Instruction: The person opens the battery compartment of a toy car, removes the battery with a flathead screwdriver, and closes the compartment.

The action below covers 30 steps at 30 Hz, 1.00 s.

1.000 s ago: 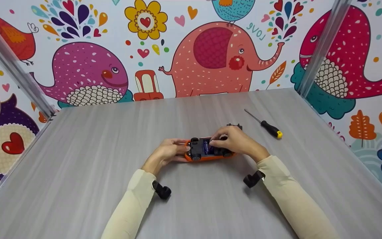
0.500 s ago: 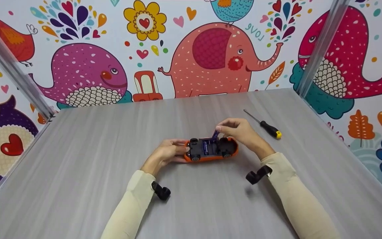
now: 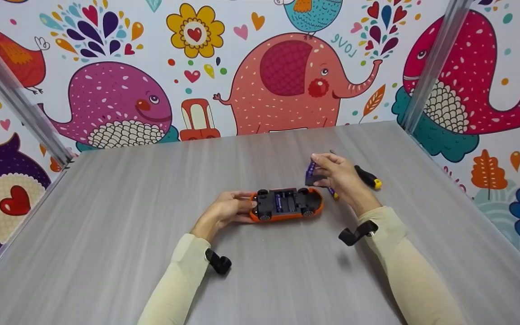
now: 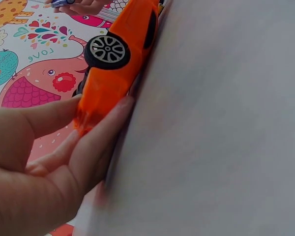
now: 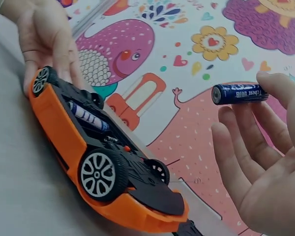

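From my end I take this for a small workstation booth, though I can't tell what sort of building surrounds it. I see a grey wood-grained counter (image 3: 138, 189) whose far edge meets a white printed wall covering (image 3: 142, 13), bright with cartoons such as a coral elephant (image 3: 282, 108), a purple whale (image 3: 106, 95) and a yellow flower (image 3: 195, 30). The print carries on along both sides, and a metal post (image 3: 15, 97) stands at each far corner, like a frame. A screwdriver (image 3: 368, 177), an upturned toy car (image 3: 266, 205) with its underside open and a black camera (image 3: 218, 262) at each cuff (image 3: 192, 246) tell me it's a bench rigged for filmed handiwork
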{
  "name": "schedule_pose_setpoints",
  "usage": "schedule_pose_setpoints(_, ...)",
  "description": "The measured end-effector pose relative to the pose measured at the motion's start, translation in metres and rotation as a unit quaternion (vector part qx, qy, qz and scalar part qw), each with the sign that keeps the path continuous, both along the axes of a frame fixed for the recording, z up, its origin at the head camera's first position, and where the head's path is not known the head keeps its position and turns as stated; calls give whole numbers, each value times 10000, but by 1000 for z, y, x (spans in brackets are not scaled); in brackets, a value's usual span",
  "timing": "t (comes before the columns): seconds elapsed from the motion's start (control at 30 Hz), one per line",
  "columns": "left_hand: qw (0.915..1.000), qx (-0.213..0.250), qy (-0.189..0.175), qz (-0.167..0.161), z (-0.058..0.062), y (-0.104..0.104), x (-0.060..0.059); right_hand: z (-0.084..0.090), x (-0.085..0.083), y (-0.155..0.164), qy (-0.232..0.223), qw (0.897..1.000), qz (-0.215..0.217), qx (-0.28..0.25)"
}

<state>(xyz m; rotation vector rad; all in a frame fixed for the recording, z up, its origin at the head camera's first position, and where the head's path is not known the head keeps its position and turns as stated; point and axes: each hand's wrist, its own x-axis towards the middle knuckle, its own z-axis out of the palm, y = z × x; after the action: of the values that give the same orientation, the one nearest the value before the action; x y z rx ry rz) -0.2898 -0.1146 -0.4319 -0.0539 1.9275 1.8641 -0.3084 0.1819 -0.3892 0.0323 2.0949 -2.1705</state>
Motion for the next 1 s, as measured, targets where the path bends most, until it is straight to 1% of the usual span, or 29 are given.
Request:
schedule_pose_setpoints(0.2,10000,-57,-47,19,0,-2,0,-3,-6,6,-239,9990,-286,-244)
schedule_pose_setpoints(0.33,10000,9,-30,-20,2,-1,0,0,-6,11,-330,9984,-450,-65)
schedule_pose_setpoints(0.5,10000,26,-62,-57,1,1,-1,1,-5,25,-449,9973,-433,377)
schedule_pose_setpoints(0.67,10000,6,-27,-74,1,3,-2,-2,-3,45,-579,9956,-446,589)
schedule_pose_setpoints(0.87,10000,2,16,-21,1,1,-1,-7,-4,57,-685,9961,-310,459)
schedule_pose_setpoints(1.0,10000,27,35,-4,1,0,0,-10,-4,63,-695,9971,-215,204)
